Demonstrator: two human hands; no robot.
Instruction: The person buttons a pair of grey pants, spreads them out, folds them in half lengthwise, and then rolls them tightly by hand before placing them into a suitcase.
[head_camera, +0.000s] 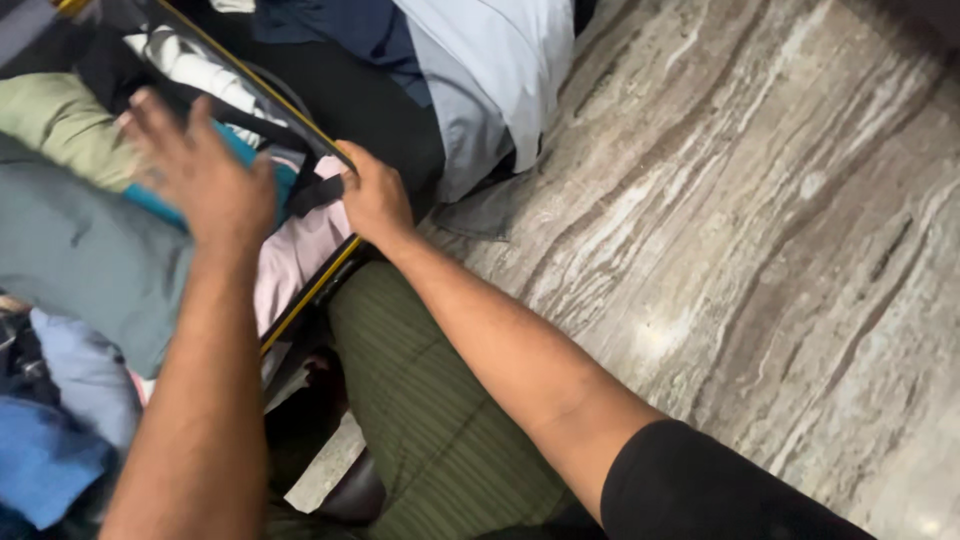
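An open black suitcase with a yellow-trimmed rim (310, 290) lies at the left, stuffed with clothes. My left hand (200, 170) hovers flat over the pile with fingers spread, above a teal garment (245, 155) and next to a grey-green one (80, 250). My right hand (372, 195) is closed on the suitcase's edge, where a black strap (320, 190) crosses a pink garment (300, 250). My knee in green ribbed trousers (420, 400) rests beside the case.
More clothes lie at the top: a pale blue shirt (490, 70), a dark blue piece (350, 25) and black fabric (370, 110). Blue clothing (50, 450) fills the bottom left. Grey streaked marble floor (760, 230) covers the right side.
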